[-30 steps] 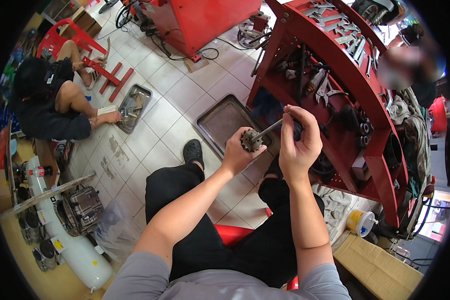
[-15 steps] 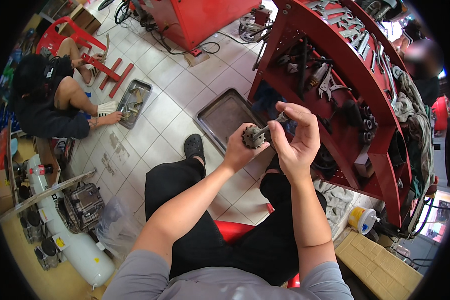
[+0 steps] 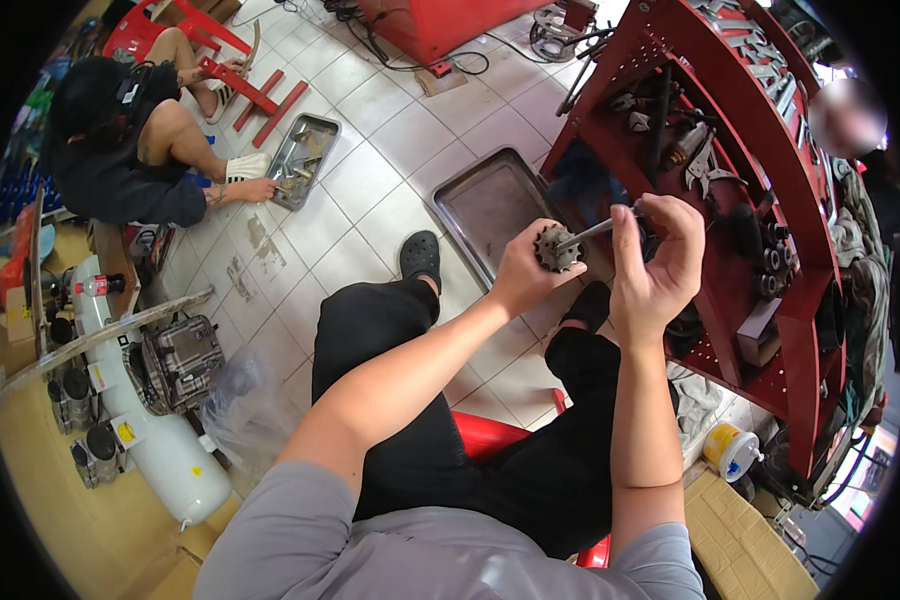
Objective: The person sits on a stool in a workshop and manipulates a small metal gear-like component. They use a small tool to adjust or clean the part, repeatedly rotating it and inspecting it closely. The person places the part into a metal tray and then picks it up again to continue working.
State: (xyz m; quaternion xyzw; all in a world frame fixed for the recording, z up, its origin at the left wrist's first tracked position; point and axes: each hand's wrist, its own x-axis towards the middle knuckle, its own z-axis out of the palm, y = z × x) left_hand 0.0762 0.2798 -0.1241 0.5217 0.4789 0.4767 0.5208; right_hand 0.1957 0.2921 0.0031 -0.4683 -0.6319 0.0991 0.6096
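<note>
My left hand [image 3: 522,268] is closed around a dark toothed metal gear [image 3: 550,256], its toothed end facing up. A screwdriver [image 3: 594,231] slants down from the right, its slim metal shaft meeting the middle of the gear. How deep the tip reaches is hard to see. My right hand [image 3: 656,275] grips the screwdriver's upper end between thumb and bent fingers, which mostly cover the handle. Both hands are held up in front of my knees, over the floor.
A metal tray [image 3: 490,200] lies on the tiles beyond my hands. Close on the right stands a red tool rack [image 3: 805,330] full of wrenches and pliers. At the left a seated person [image 3: 120,150] reaches into a smaller tray [image 3: 322,130]. A white tank [image 3: 175,480] lies lower left.
My right hand has drawn back from the gear, so more of the screwdriver shaft shows. The left hand keeps its hold. The whole view has shifted.
</note>
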